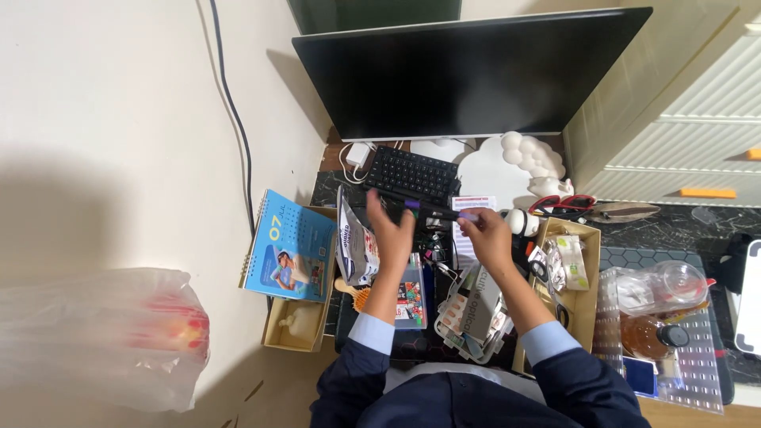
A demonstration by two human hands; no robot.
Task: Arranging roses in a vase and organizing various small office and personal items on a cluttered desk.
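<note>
Two hands meet over the middle of a crowded tabletop [682,230], each pinching one end of a thin dark pen [432,211] with purple on it. The left hand [391,228] grips the left end with fingers curled round it; the right hand [485,235] nips the right, purple end between thumb and fingertips. Held level between them like this, the pen looks braced for a pull or a twist, one hand steadying and the other working the end, though whether a cap is coming off I cannot tell.

Just beyond the pen, farther off, lies a small black keyboard [412,174], set askew, and behind it stands a dark monitor [468,75]. Under the forearms sit packets and small boxes, packed tight and upright, so their edges show. Left of the left hand a silver pouch [353,246] leans, and past it a blue desk calendar [289,254] props against an open cardboard box [295,325]. Right of the right hand another open box [583,297] holds small wrapped things, with a clear plastic jar [662,289] and an amber bottle [646,337] beyond it. At the far left a plastic bag [95,337] bulges against the wall.
</note>
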